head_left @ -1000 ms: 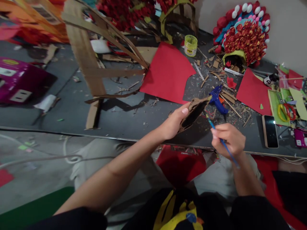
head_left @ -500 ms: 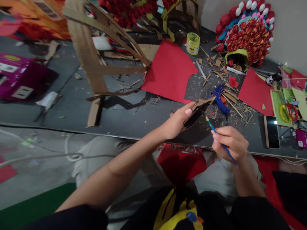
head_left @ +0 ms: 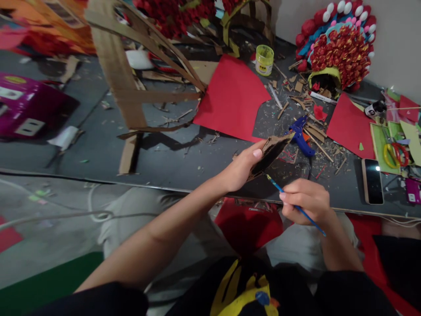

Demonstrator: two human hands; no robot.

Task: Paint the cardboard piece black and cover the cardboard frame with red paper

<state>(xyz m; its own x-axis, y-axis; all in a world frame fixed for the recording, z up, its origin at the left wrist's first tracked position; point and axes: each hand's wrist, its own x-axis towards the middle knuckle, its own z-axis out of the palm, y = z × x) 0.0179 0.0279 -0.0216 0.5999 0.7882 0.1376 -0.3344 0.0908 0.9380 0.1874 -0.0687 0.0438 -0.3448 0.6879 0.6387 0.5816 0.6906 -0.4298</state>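
My left hand (head_left: 241,169) grips a cardboard piece (head_left: 271,151) with a dark inner face, held above the table's front edge. In my right hand (head_left: 307,199) is a thin blue paintbrush (head_left: 299,209), pinched between thumb and fingers. Its tip points up and left, close to the lower edge of the cardboard; whether they touch is hard to tell. Behind the cardboard lies a blue glue gun (head_left: 301,137). A large sheet of red paper (head_left: 233,98) rests farther back, near an open jar with yellow-green paint (head_left: 264,60).
A cardboard frame (head_left: 113,70) stands at the left, beyond a purple box (head_left: 28,105). On the right are a phone (head_left: 373,182), scissors (head_left: 392,155) and another red sheet (head_left: 350,125). A red decorated piece (head_left: 342,52) stands at the back. Cardboard scraps litter the table.
My right hand has moved left, bringing the brush tip from beyond the cardboard's right side down to near its lower edge. My left hand and the cardboard have hardly moved.
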